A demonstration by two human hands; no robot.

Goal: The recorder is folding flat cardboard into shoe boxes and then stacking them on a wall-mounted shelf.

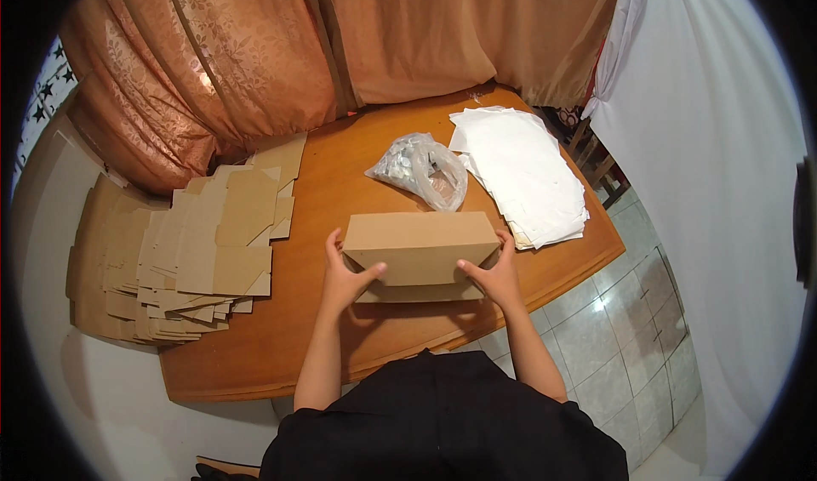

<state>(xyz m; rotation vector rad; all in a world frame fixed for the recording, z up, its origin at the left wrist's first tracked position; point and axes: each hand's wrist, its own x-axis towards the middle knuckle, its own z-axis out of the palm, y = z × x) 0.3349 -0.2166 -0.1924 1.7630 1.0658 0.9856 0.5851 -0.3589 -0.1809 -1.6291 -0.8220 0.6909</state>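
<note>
A: Head view: we have the box (420, 247) at the table (340, 192) edge, left hand (345, 278) and right hand (494, 277) gripping its ends.

B: Mid-fold, we'd say; flaps underneath hidden. Next needs firm tucking pressure.

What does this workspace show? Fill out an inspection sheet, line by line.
Surface: rounded orange-brown wooden table, bare at its near edge.
Job's things: folded brown cardboard box, held over the table.
Clutter: fanned stack of flat brown cardboard blanks at left; pile of white paper sheets at right; clear plastic bag of small grey items behind the box.
Hands: left hand and right hand grip the box's ends.
Cables: nothing seen.
Surroundings: orange-brown curtains, white drape, pale tiled floor.
</note>
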